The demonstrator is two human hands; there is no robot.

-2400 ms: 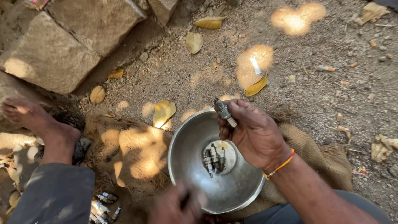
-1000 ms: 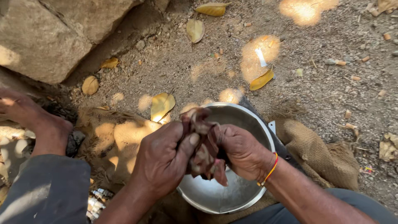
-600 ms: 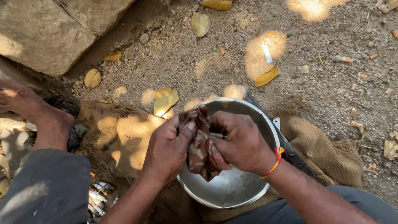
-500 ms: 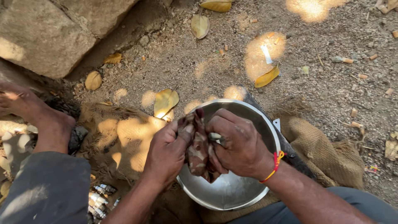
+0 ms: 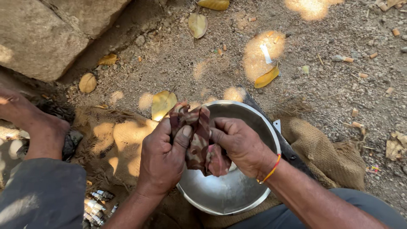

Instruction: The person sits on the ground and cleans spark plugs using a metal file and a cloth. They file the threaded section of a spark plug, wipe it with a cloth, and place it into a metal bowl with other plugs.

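Left hand (image 5: 163,159) and right hand (image 5: 241,146) meet at frame centre, fingers of both clamped together on a mottled red-brown cloth (image 5: 199,140) bunched between them; any item inside the cloth is hidden. The cloth hangs over the left half of a steel bowl (image 5: 229,193), which rests on burlap sacking (image 5: 322,148). Open gravel ground (image 5: 330,85) lies in the upper right. A bare foot (image 5: 36,127) and stone block (image 5: 42,34) occupy the left; small metal parts (image 5: 95,203) lie lower left.

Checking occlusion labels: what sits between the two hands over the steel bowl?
In the head view, a crumpled brown patterned cloth lies between the left hand and right hand; both grip it above the steel bowl.
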